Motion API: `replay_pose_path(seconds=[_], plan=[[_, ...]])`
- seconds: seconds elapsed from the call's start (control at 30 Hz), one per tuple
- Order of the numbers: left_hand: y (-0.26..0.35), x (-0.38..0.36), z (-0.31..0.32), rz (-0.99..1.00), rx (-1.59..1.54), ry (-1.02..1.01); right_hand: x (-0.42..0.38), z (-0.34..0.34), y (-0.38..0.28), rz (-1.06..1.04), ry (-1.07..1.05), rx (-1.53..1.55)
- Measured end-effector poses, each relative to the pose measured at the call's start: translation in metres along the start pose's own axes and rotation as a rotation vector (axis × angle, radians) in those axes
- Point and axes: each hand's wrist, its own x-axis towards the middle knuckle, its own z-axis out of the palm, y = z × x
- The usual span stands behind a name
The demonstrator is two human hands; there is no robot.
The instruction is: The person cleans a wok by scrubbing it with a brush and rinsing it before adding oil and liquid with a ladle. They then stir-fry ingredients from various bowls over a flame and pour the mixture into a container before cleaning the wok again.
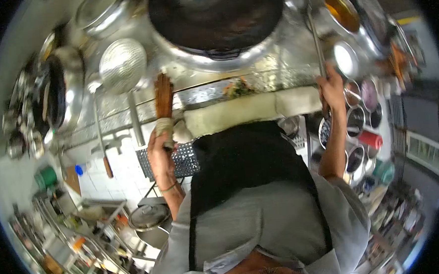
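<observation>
My left hand [160, 159] is closed around the wrapped handle of a bamboo wok brush [164, 96], whose brown bristles point away from me over the stove's front edge. My right hand [332, 90] grips the long metal handle of a ladle [315, 37]; its bowl end lies toward the back, right of the wok. A large dark wok [218, 23] sits on the burner straight ahead, cut off by the top of the view. Food scraps [239, 88] lie on the wet metal ledge in front of it. Neither tool touches the wok's inside.
A perforated skimmer [123, 66] rests left of the wok, its handle sticking out toward me. A white cloth [233, 115] runs along the stove's front edge. At the right stand a container of orange oil [342, 12] and several pots. A lidded pot [149, 217] is low at left.
</observation>
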Motion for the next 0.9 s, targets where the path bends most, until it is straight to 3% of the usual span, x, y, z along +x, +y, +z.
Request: replay_pose_path(seconds=[0.1,0.13,0.17,0.23,0.27,0.33,0.43,0.5,0.57,0.6,0.63,0.7,0.73,0.77,0.8,0.87,0.9], plan=[[0.009,-0.006,0.010,-0.025,0.027,-0.017,-0.015,0.015,0.052,-0.214,0.028,-0.283],[0.010,-0.005,0.012,-0.028,0.031,-0.079,-0.023,0.021,0.049,-0.067,0.056,-0.433],[0.009,-0.004,0.013,-0.021,0.021,-0.082,-0.033,0.027,0.048,-0.146,0.144,-0.507],[0.008,-0.004,0.015,-0.031,-0.014,-0.076,-0.040,0.037,0.075,-0.091,0.168,-0.523],[0.005,-0.002,0.016,-0.028,-0.010,-0.067,-0.045,0.039,0.052,0.087,0.092,-0.536],[0.003,-0.002,0.018,-0.044,-0.072,-0.080,-0.048,0.045,0.074,-0.145,0.177,-0.591],[-0.002,-0.003,0.018,-0.021,-0.168,-0.132,-0.047,0.040,0.067,0.021,0.031,-0.736],[-0.007,-0.011,0.024,0.053,-0.190,-0.141,-0.039,0.043,0.058,-0.376,-0.128,-0.868],[-0.006,-0.019,0.036,0.207,-0.233,-0.185,-0.046,0.068,-0.003,-0.476,-0.124,-0.704],[-0.007,-0.023,0.040,0.282,-0.253,-0.205,-0.051,0.087,-0.031,-0.331,-0.376,-0.303],[-0.008,-0.024,0.042,0.343,-0.175,-0.209,-0.061,0.097,-0.099,-0.273,-0.660,-0.080],[-0.007,-0.027,0.053,0.361,-0.155,-0.298,-0.074,0.133,-0.141,-0.235,-1.035,0.154],[-0.006,-0.028,0.058,0.370,-0.166,-0.358,-0.086,0.159,-0.152,-0.301,-1.017,0.313],[0.000,-0.030,0.059,0.492,0.013,-0.425,-0.094,0.180,-0.158,-0.365,-0.998,0.472],[-0.010,-0.025,0.059,0.502,-0.025,-0.519,-0.094,0.188,-0.165,-0.302,-1.051,0.550],[0.011,-0.029,0.047,0.632,0.340,-0.557,-0.093,0.200,-0.178,-0.164,-1.155,0.701],[0.022,-0.030,0.038,0.590,0.348,-0.625,-0.091,0.199,-0.183,-0.153,-1.154,0.634]])
